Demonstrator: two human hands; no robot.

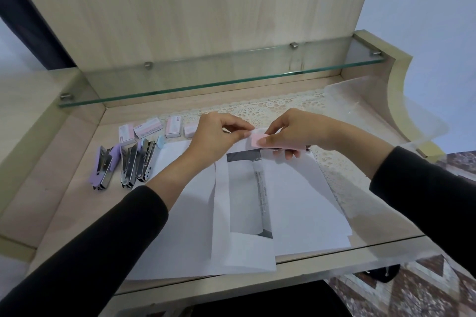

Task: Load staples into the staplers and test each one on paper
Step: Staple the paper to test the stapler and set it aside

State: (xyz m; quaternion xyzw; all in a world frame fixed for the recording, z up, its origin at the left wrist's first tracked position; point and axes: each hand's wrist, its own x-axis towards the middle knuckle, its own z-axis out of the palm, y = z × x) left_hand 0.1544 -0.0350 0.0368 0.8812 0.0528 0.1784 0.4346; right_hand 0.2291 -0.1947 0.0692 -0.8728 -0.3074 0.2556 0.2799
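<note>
My right hand [296, 131] grips a pink stapler [257, 142] above the far edge of the white paper sheets [296, 195]. My left hand [216, 134] pinches at the stapler's near end with thumb and forefinger; what lies between the fingertips is too small to tell. Three more staplers lie at the left: a purple one [103, 170] and two with blue parts [130, 167] [146, 159], their metal trays swung out. Several small pink-and-white staple boxes [149, 129] stand in a row behind them.
A glass shelf [219, 77] juts out above the back of the desk. A lace mat [257, 110] lies under the glass desktop. A clear plastic sheet [373, 110] sits at the right. The desk's front edge [334, 260] is near my body.
</note>
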